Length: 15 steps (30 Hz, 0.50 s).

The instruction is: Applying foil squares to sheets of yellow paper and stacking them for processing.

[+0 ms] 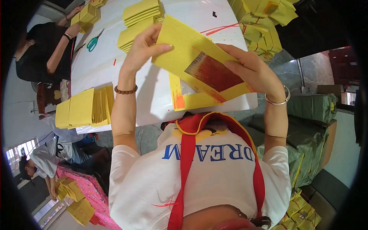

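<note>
Over the near edge of the white table, both my hands hold up a yellow paper sheet (180, 42), which may be several sheets together, with a dark red and metallic patch printed on it. My left hand (147, 48) pinches its left edge, thumb on top. At the right edge, my right hand (251, 67) grips it with the thumb across the face near the patch. Beneath lies another yellow sheet (199, 100) with orange and silver marks, partly hidden by the held one. A beaded bracelet is on my left wrist, a metal bangle on my right.
Yellow paper stacks stand on the white table (96, 57) at its far side (142, 13) and near left (86, 107). Teal scissors (94, 41) and red strips (222, 28) lie there too. Tied yellow bundles (264, 30) are piled right; green wrapped bales (295, 134) stand below. Two people handle yellow paper at left.
</note>
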Each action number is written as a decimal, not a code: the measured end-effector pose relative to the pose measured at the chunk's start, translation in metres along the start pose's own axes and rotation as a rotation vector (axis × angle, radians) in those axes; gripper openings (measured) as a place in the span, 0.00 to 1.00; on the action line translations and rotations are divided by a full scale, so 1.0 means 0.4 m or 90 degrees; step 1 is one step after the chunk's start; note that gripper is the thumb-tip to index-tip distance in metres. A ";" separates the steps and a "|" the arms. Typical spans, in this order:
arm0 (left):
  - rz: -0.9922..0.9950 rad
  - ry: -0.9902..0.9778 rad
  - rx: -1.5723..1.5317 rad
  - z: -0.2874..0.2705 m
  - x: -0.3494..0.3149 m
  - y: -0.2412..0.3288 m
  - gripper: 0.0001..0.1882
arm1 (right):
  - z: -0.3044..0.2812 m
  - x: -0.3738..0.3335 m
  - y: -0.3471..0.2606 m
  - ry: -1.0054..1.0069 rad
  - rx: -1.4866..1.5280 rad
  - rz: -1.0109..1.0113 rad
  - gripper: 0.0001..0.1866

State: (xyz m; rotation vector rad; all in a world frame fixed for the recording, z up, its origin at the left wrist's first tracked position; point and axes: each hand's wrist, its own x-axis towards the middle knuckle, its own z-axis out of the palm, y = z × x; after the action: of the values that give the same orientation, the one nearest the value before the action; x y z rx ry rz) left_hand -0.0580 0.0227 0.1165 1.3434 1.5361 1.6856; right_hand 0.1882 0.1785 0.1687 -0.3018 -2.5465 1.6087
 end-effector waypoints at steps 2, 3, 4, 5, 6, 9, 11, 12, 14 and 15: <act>-0.172 -0.123 -0.082 -0.011 -0.023 -0.041 0.20 | -0.015 0.005 -0.024 -0.030 -0.083 0.039 0.25; -0.165 -0.080 -0.085 0.001 -0.041 -0.040 0.15 | -0.017 0.001 -0.013 -0.033 -0.084 0.038 0.25; -0.165 -0.079 -0.087 0.004 -0.058 -0.053 0.15 | -0.026 -0.016 0.006 -0.004 -0.021 0.015 0.27; -0.144 -0.016 -0.141 0.007 -0.080 -0.078 0.15 | -0.032 -0.032 0.028 0.024 0.043 -0.009 0.29; -0.123 0.044 -0.196 0.011 -0.095 -0.100 0.15 | -0.035 -0.048 0.053 0.024 0.041 -0.007 0.29; -0.135 0.073 -0.225 0.022 -0.132 -0.132 0.19 | -0.023 -0.080 0.179 0.095 0.390 -0.014 0.38; -0.134 0.051 -0.218 0.025 -0.135 -0.127 0.22 | 0.043 -0.080 0.246 0.143 0.321 -0.008 0.39; -0.132 0.029 -0.210 0.022 -0.139 -0.123 0.25 | 0.070 -0.069 0.247 0.191 0.252 -0.004 0.40; -0.149 0.024 -0.182 0.033 -0.141 -0.115 0.27 | 0.085 -0.047 0.231 0.196 0.214 -0.026 0.36; -0.164 0.019 -0.156 0.039 -0.139 -0.110 0.29 | 0.085 -0.038 0.224 0.202 0.172 -0.050 0.33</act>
State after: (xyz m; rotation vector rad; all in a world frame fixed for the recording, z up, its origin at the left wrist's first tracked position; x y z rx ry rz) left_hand -0.0333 -0.0071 0.0549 0.9568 1.3986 1.6716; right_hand 0.2055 0.1824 0.0733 -0.3889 -2.0571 1.6952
